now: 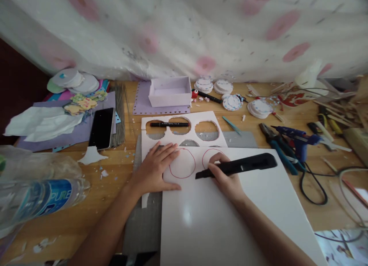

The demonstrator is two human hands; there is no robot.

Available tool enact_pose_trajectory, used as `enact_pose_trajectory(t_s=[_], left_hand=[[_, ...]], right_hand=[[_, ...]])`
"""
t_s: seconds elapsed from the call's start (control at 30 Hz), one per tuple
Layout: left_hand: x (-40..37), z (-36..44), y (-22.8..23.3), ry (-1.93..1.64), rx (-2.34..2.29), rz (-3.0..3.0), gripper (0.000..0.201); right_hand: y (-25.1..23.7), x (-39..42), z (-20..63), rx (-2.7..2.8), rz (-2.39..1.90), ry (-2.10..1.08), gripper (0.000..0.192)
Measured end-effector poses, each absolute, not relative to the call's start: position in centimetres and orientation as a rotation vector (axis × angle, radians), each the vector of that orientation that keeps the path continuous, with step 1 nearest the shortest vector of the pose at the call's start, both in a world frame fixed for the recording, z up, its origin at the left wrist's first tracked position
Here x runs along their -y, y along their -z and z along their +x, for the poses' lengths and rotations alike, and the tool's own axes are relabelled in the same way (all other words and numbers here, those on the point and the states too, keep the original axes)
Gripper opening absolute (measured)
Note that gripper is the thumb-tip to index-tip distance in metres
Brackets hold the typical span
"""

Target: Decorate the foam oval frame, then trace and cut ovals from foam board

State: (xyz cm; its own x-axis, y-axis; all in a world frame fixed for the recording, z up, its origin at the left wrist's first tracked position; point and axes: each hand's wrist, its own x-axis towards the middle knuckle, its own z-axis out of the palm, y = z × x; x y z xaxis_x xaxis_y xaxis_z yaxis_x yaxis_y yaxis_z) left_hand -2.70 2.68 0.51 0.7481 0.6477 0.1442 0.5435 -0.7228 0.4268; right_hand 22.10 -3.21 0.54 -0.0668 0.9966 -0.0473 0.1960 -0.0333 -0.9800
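Note:
A white foam board point(201, 220) with two red circles drawn near its far edge lies in front of me. My left hand point(157, 167) rests on the board's left edge, fingers spread, beside the left circle point(183, 163). My right hand point(225, 176) is closed around a black utility knife point(244, 164). The knife's dark tip points left, just below and right of the left circle. Part of the right circle point(211, 151) is hidden behind my right fingers. Under the board's far side sits a white foam sheet point(182, 120) with round holes cut out, and a black marker point(169, 124) lies across two holes.
A grey cutting mat point(140, 235) lies beneath the board. To the left are a phone point(102, 128) and a plastic water bottle point(43, 199). Pliers point(280, 149) and a blue glue gun point(300, 139) lie right. A lilac box point(170, 91) and stacks of discs point(260, 107) stand behind.

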Motion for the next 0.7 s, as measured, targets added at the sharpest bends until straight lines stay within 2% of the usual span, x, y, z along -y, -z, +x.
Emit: enact_pose_trajectory(t_s=[0.1,0.3,0.4,0.7], left_hand=[[-2.6,-2.7,-0.6,-0.382,-0.927,2.587,0.096],[-2.5,-2.8,-0.5,-0.291,-0.968,2.599,0.103],[-2.5,-2.9,-0.2,-0.229,-1.002,2.591,0.109],[-2.5,-3.0,0.0,-0.183,-1.015,2.571,0.109]], right_hand=[[-0.5,3.5,22.4,1.313,-1.365,-1.132,0.018],[-2.0,4.2,21.5,1.661,-1.342,-1.192,0.020],[-2.0,4.2,21.0,1.773,-1.326,-1.124,0.018],[-0.8,3.4,19.5,1.901,-1.163,-1.106,0.020]])
